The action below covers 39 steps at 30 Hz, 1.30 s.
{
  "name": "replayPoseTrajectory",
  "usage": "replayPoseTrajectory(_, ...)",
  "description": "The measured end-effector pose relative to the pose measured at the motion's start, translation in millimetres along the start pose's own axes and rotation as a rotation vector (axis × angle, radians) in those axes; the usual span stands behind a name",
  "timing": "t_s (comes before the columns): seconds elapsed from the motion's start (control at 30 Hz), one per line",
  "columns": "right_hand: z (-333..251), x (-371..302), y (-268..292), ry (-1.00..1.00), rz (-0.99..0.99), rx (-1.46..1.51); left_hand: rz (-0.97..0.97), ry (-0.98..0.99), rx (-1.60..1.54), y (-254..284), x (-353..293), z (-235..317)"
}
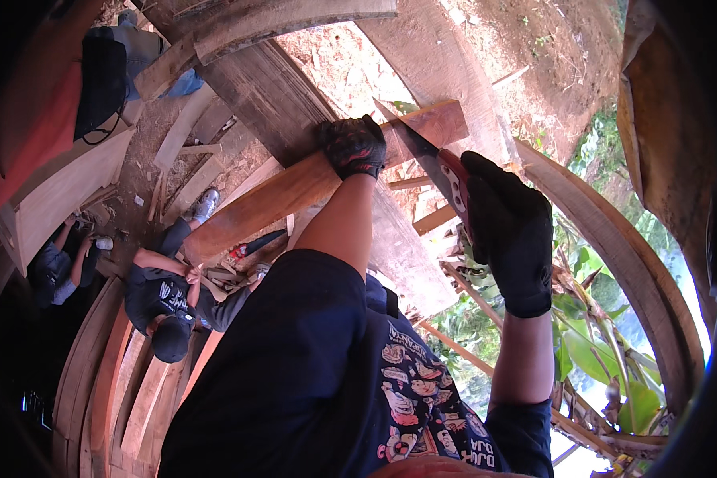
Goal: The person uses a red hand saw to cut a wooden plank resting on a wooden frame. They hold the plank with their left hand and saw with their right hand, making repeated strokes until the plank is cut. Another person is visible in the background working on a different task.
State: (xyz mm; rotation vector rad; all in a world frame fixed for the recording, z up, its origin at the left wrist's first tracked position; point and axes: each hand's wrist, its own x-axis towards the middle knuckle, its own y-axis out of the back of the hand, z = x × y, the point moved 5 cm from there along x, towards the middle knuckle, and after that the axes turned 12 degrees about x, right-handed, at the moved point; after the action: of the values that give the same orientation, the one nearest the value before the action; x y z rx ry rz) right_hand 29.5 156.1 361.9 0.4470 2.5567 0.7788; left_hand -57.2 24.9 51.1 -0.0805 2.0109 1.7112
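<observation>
Black-gloved, the left hand point(354, 147) at twelve o'clock grips the reddish plank point(271, 199), which spans nine to one; the right hand point(514, 231) at three grasps the red-handled saw point(436, 164), its blade crossing the plank's one-o'clock end. Farther out, a capped person point(155, 299) is at eight.

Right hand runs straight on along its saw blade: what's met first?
Likely the reddish-brown wooden beam, near its upper-right end, where the saw ahead of the right hand crosses it; depth is unclear from one view.
</observation>
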Motion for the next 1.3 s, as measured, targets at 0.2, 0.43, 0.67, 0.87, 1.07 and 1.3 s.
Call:
replayPoseTrajectory(0.2,18.6,-7.8,-32.4,0.09,0.062,0.06,0.041,0.028,0.013,-7.7,0.6,-0.6)
replayPoseTrajectory(0.43,96.2,47.8,-104.0,0.051,0.052,0.048,0.136,-0.053,-0.03,-7.9,-6.3,1.5)
replayPoseTrajectory(0.67,152.9,90.4,-150.2,-0.034,0.084,0.182,0.292,0.047,-0.063,-32.7,0.4,-0.2)
replayPoseTrajectory(0.87,182.1,25.6,-148.2,0.023,0.193,0.311,0.303,-0.055,-0.03,-5.2,-16.0,1.8)
replayPoseTrajectory(1.07,193.3,-16.9,-151.1,0.025,0.241,0.469,-0.082,-0.671,0.12,1.6,-18.5,-16.7)
replayPoseTrajectory(1.3,185.7,-55.4,-147.1,-0.008,0.322,0.496,-0.076,-0.684,0.109,12.4,-61.9,-12.9)
